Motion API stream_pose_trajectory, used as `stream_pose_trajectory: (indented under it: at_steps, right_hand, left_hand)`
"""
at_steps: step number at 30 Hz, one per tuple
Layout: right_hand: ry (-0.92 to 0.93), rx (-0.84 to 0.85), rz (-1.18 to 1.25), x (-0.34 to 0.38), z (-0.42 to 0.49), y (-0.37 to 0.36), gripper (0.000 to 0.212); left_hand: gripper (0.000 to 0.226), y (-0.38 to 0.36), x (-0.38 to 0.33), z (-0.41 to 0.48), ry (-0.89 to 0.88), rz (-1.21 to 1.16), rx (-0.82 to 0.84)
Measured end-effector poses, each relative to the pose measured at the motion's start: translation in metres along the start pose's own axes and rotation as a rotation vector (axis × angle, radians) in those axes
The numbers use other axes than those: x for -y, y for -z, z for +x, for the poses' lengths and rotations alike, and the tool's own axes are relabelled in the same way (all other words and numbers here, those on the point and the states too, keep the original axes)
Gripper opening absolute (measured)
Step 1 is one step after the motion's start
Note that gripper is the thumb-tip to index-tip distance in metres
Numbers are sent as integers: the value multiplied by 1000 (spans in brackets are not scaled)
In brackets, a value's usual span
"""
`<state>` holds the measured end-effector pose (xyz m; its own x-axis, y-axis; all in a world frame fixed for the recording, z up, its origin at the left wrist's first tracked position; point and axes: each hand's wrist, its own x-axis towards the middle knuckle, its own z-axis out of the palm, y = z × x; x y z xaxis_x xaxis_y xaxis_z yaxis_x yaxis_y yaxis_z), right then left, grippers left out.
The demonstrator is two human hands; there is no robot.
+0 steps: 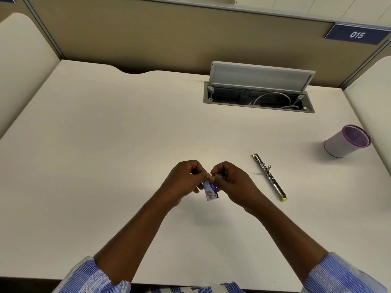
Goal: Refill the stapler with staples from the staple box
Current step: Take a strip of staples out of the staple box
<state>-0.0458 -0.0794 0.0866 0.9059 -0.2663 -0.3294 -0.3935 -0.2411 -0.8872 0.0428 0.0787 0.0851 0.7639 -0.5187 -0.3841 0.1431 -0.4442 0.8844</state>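
A small blue and white staple box (210, 190) hangs above the desk's middle. My left hand (186, 179) pinches its upper end. My right hand (229, 180) meets it there, fingertips closed on a small grey piece at the box's top; whether that is staples or the box's inner tray I cannot tell. The stapler (269, 177) lies opened flat on the desk to the right of my right hand, a long metal strip with yellow ends, apart from both hands.
A white cup with a purple mesh rim (347, 142) stands at the far right. A cable box (259, 98) with its lid raised is set into the white desk (105, 144) at the back. Partition walls enclose the desk on three sides.
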Motion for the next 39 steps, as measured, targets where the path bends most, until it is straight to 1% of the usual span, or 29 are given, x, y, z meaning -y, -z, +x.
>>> stream_pose_trajectory:
  at_steps: [2, 7, 8, 11, 12, 14, 16, 17, 20, 24, 26, 27, 30, 32, 35, 37, 39]
  right_hand:
    - [-22, -24, 33, -1, 0, 0, 6]
    - [-117, -59, 127, -3, 3, -3, 5]
    - [-133, -73, 147, -4, 4, -4, 6]
    - [-156, -132, 176, -5, 6, -10, 6]
    - [-161, -145, 187, -5, 7, -12, 7]
    - [-166, -155, 200, -4, 10, -16, 10]
    - [-169, -149, 269, -3, 13, -19, 12]
    - [-181, -152, 335, -3, 14, -21, 13]
    - [-257, -192, 464, -7, 18, -22, 15]
    - [-324, -170, 503, -18, 11, -22, 16]
    - [-343, -148, 503, -23, 4, -22, 16]
    - [-348, -141, 499, -25, 1, -22, 15]
    - [-367, -162, 499, -31, -6, -24, 16]
    - [-374, -150, 499, -35, -11, -23, 15]
    - [-394, -145, 563, -39, -16, -19, 17]
    - [-413, -145, 659, -39, -17, -17, 26]
    - [-437, -142, 762, -38, -18, -14, 35]
  left_hand:
    - [12, 0, -1, -3, -53, 67, -14]
    - [13, -2, -1, -11, -138, 211, 25]
    - [16, -2, -1, -12, -154, 248, 24]
    - [35, -4, -2, -13, -197, 351, 0]
    - [36, -6, -1, -13, -213, 365, -22]
    - [28, -11, 2, -10, -257, 397, -67]
    - [19, -11, 6, -5, -283, 442, -85]
    - [18, -8, 8, -1, -288, 467, -84]
    - [27, 9, 17, 22, -288, 616, -108]
    - [40, 48, 32, 70, -245, 849, -238]
    - [47, 68, 39, 91, -237, 929, -267]
    - [46, 78, 42, 99, -240, 943, -271]
    - [31, 101, 50, 121, -279, 993, -256]
    - [27, 109, 53, 128, -303, 1036, -252]
    - [28, 115, 54, 136, -309, 1086, -236]
    - [33, 114, 52, 139, -306, 1114, -233]
    - [43, 107, 48, 138, -291, 1129, -267]
